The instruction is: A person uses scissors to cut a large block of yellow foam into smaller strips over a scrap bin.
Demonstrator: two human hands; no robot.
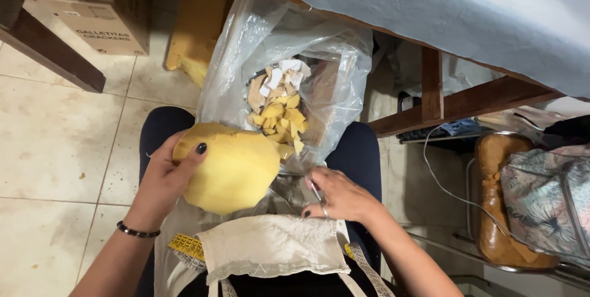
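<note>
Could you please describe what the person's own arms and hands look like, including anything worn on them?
Both forearms are bare, with no sleeves in view. The left hand has dark-polished nails, and a dark beaded bracelet circles its wrist. The right hand also shows dark nail polish. No rings, watch or gloves are visible.

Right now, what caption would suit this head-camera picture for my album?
Seated person's left hand holds a yellow foam piece over a clear plastic bag of scraps; right hand grips scissors.
</note>
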